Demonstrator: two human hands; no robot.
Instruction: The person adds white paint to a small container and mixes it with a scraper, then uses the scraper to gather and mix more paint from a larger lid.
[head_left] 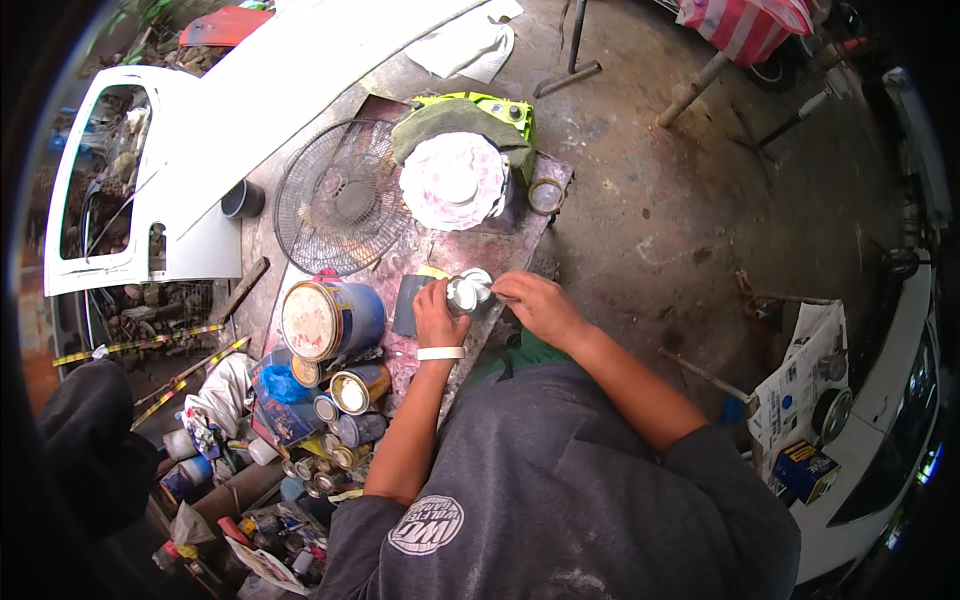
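My left hand (440, 318), with a white band at its wrist, is closed around the side of a small silvery can (465, 296) on the stained work table (470, 250). Something white and glossy shows at the can's top. From the other side reaches my right hand (543, 308), its fingertips pinched together at the can's rim. Whatever they grip is too small to make out. Beside my left hand lies a dark grey sheet (405, 306) that looks like sandpaper, with a bit of yellow behind it.
Left of my hands stands a large paint can (312, 318), with smaller cans (358, 388) crowded below. A black fan guard (340, 200) and a pink-and-white ruffled round cover (455, 182) lie beyond. White car panels (200, 130) fill the far left; a white car (890, 440) stands right.
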